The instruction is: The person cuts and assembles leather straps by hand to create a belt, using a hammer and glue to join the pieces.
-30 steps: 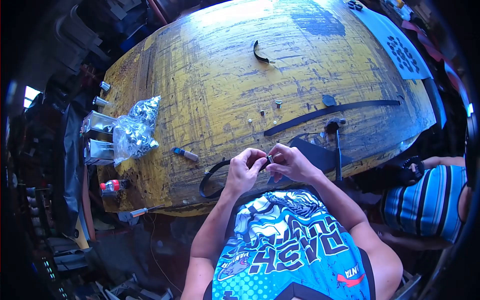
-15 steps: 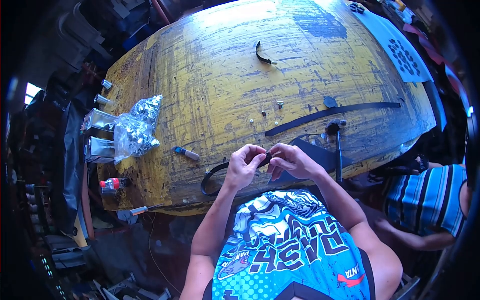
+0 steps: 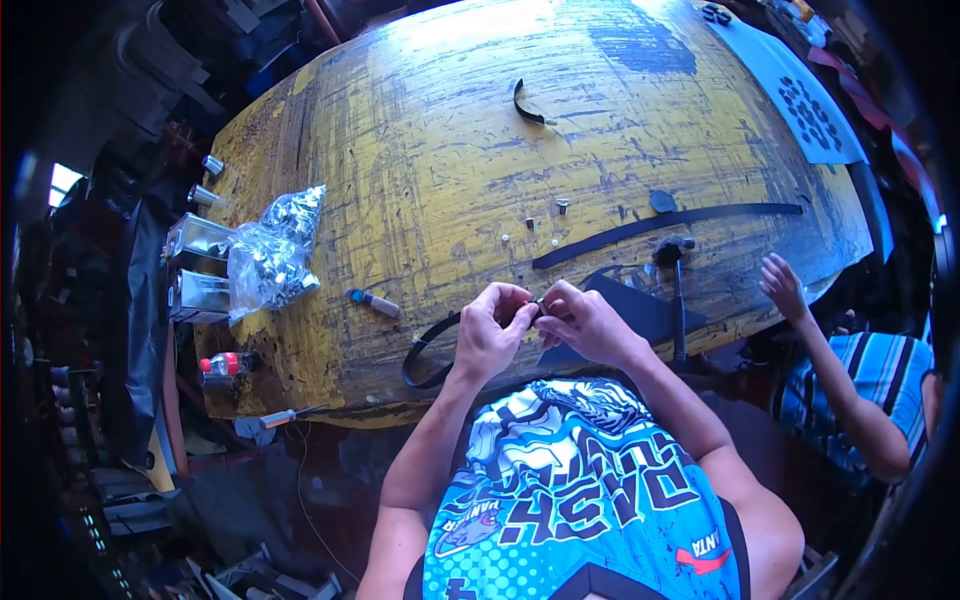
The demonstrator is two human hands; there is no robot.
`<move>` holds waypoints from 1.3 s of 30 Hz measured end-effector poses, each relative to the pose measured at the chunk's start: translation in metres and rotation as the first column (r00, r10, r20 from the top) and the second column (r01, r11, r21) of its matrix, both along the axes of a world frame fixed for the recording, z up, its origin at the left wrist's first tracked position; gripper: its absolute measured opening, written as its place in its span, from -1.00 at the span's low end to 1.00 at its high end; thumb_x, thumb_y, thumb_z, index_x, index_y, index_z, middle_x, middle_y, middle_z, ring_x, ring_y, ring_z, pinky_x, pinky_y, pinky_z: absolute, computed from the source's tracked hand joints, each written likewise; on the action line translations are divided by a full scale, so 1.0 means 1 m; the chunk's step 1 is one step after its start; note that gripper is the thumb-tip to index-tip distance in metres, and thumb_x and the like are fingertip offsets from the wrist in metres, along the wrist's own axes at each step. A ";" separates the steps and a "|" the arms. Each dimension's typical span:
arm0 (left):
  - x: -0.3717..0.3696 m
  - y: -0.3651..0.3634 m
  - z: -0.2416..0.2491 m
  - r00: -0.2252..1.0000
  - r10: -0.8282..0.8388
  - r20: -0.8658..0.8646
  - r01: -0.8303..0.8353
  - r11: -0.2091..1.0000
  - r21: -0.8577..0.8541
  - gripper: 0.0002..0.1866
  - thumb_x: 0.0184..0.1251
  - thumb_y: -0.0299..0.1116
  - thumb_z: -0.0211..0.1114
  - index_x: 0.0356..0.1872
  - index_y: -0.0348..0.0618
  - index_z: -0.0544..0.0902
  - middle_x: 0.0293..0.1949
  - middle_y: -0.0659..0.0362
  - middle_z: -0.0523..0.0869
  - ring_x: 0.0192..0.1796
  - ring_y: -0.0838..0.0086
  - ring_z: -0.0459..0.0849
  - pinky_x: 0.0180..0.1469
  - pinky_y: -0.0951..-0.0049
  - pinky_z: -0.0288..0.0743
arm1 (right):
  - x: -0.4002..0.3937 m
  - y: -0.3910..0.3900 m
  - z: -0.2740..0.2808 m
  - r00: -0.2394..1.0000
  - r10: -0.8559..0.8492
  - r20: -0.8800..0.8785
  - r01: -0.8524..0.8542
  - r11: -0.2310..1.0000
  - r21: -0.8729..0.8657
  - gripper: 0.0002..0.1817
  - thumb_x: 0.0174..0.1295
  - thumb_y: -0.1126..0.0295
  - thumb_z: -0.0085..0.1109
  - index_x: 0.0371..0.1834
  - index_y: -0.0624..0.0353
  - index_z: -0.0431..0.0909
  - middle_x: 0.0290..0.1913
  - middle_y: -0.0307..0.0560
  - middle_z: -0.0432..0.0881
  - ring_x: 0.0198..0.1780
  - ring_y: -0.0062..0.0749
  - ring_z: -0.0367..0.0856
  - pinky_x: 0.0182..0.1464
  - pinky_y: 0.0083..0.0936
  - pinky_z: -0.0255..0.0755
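Near the front edge of the table, my left hand (image 3: 490,328) and my right hand (image 3: 592,325) meet with pinched fingers. Between them is the end of a black strap (image 3: 413,362), whose loop lies on the tabletop left of my left hand. A small shiny piece shows at the fingertips, too small to name. Beyond the hands lies a long flat black strip (image 3: 670,222). To the right of my right hand are a dark flat sheet (image 3: 645,312) and a hammer (image 3: 678,300). Small fittings (image 3: 562,206) sit farther back.
The worn yellow table (image 3: 430,180) carries a plastic bag of shiny parts (image 3: 275,260), metal tins (image 3: 200,295), a red-capped bottle (image 3: 222,366), a grey-handled tool (image 3: 374,302), a screwdriver (image 3: 280,418) and a short curved strap (image 3: 522,105). At right, a co-worker's hand (image 3: 783,285) is raised.
The co-worker's arm at the right has risen, bringing a hand over the table edge. My hands stay together with slight finger movement, and the shiny piece between them shows more clearly.
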State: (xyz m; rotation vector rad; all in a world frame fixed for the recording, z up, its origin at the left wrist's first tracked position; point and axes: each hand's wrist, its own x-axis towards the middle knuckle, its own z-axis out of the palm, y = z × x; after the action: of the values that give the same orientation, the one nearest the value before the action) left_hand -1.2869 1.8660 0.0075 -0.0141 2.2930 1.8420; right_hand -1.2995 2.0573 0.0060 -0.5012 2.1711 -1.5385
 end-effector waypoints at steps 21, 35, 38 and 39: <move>-0.018 -0.020 -0.028 0.950 -0.249 0.190 0.081 0.780 0.621 -0.92 0.46 -0.53 0.25 -0.11 -0.25 0.56 -0.21 0.22 0.69 -0.18 0.61 0.67 -0.05 0.55 0.64 | 0.004 0.005 -0.008 0.991 -0.107 -0.086 0.084 0.969 -0.234 -0.66 0.26 0.40 0.38 0.09 0.16 0.62 -0.15 -0.14 0.65 -0.17 -0.56 0.64 -0.06 -0.53 0.56; -0.015 -0.011 -0.029 0.964 -0.191 0.183 0.031 0.767 0.640 -0.88 0.41 -0.55 0.31 -0.11 -0.25 0.57 -0.17 0.15 0.72 -0.16 0.58 0.71 -0.10 0.53 0.65 | 0.003 0.000 -0.018 0.991 -0.133 0.005 0.114 0.830 -0.546 -0.63 0.13 0.51 0.49 0.00 0.28 0.61 -0.04 -0.16 0.59 0.05 -0.51 0.55 0.18 -0.51 0.46; -0.015 -0.012 -0.025 0.972 -0.140 0.188 0.019 0.846 0.532 -0.86 0.35 -0.57 0.37 -0.14 -0.27 0.60 -0.16 0.14 0.73 -0.15 0.57 0.73 -0.06 0.54 0.66 | 0.002 0.003 -0.006 0.962 -0.122 -0.243 0.068 0.973 -0.222 -0.67 0.15 0.50 0.47 -0.03 0.30 0.64 -0.11 -0.20 0.60 -0.03 -0.55 0.57 0.07 -0.56 0.51; -0.015 -0.012 -0.022 0.974 -0.119 0.194 0.010 0.875 0.485 -0.85 0.33 -0.57 0.39 -0.15 -0.28 0.61 -0.16 0.14 0.73 -0.14 0.56 0.73 -0.05 0.54 0.67 | 0.001 0.003 -0.006 0.979 -0.134 -0.155 0.087 0.957 -0.276 -0.70 0.17 0.50 0.46 -0.04 0.31 0.64 -0.12 -0.20 0.62 -0.07 -0.57 0.59 0.03 -0.58 0.52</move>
State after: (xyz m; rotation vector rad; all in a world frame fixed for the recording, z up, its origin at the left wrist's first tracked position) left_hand -1.3023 1.8543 -0.0146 -0.0608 1.6207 2.1992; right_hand -1.2982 2.0603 -0.0001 -0.6284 2.1583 -1.9309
